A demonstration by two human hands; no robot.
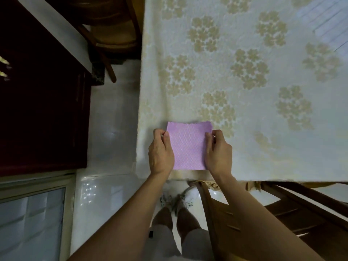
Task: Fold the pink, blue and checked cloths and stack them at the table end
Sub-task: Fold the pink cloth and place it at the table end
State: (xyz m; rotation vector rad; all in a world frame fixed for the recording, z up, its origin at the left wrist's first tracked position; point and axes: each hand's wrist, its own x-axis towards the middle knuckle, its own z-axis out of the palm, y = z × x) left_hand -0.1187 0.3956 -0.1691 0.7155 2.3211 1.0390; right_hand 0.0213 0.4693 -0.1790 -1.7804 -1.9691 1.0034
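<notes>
A pink cloth [188, 146], folded into a small rectangle, lies flat near the table's front left corner. My left hand [161, 153] pinches its left edge with thumb and fingers. At the opposite edge my right hand [219, 151] grips the cloth the same way. The far edge of the cloth is wavy and free. No blue or checked cloth is in view.
The table [263, 91] carries a pale cloth with beige flower clusters. One wooden chair [113, 34] stands at the left side, another wooden chair [282, 213] at the front right. A dark wooden cabinet [41, 100] fills the left. My feet stand on the white tiled floor.
</notes>
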